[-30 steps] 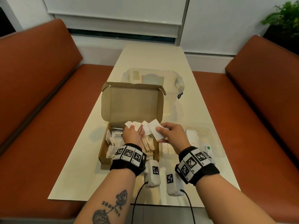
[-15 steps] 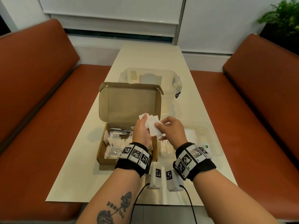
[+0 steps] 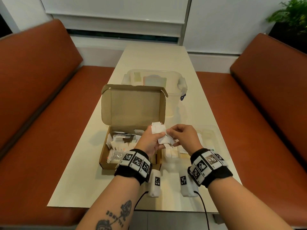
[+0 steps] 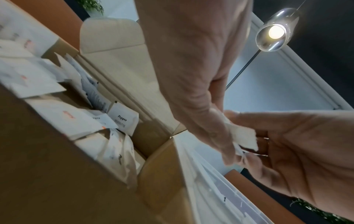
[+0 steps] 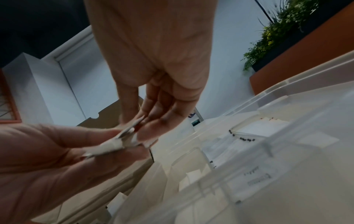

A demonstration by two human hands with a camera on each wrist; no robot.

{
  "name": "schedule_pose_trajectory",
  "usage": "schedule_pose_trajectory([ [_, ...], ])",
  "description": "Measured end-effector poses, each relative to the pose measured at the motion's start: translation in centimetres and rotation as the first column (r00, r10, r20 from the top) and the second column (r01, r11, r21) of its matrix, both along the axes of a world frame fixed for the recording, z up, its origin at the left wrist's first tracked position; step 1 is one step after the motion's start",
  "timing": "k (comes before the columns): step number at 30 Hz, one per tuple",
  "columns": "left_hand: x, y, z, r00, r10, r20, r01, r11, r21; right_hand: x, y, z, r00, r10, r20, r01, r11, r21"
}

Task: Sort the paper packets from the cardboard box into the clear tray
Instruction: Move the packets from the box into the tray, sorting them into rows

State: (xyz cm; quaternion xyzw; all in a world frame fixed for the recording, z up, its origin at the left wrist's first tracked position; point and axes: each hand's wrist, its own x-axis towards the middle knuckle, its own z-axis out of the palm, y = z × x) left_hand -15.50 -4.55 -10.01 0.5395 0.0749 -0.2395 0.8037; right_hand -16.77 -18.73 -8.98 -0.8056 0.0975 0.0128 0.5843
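Note:
An open cardboard box (image 3: 106,163) with its lid upright holds several white paper packets (image 3: 118,145), one printed "Pepper" (image 4: 122,118). To its right lies the clear tray (image 3: 217,138) with packets in its compartments (image 5: 256,130). Both hands are raised above the box's right end. My left hand (image 3: 154,142) grips a bunched stack of white packets (image 3: 159,130) between thumb and fingers. My right hand (image 3: 172,138) pinches the same packets (image 5: 113,146) from the right side. In the left wrist view the packet (image 4: 242,136) sits between the two hands' fingertips.
A lidded clear plastic container (image 3: 181,83) stands behind the box. Orange-brown benches (image 3: 41,113) flank the narrow cream table (image 3: 79,188) on both sides. A plant (image 3: 292,15) stands at the far right. A pendant lamp (image 4: 275,30) hangs overhead.
The packets, fanned out in my left hand a second ago, are now gathered into a tighter bunch. Both hands have closed together and shifted slightly right, toward the box's right end.

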Motion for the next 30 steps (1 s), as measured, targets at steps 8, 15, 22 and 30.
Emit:
schedule_pose_trajectory([
  [8,-0.2,-0.7,-0.3,1.0,-0.009,-0.004,0.009,0.999,-0.039,-0.3,-1.8,0.5,0.996,0.066,-0.053,-0.064,0.997,0.034],
  [15,-0.7,-2.7,-0.7,1.0,-0.001,0.0,0.001,1.0,-0.031,-0.4,-4.8,0.1,0.996,-0.09,-0.011,0.089,0.995,-0.036],
  [22,-1.8,-4.9,-2.2,0.987,0.152,0.053,-0.157,0.981,0.113,-0.8,-7.3,-2.1,0.996,-0.012,-0.086,-0.032,0.873,-0.487],
  [30,-2.1,-5.1,-2.6,0.966,0.25,0.063,-0.253,0.966,0.051,0.2,-6.0,-3.6,0.985,0.043,-0.167,-0.145,0.727,-0.671],
])
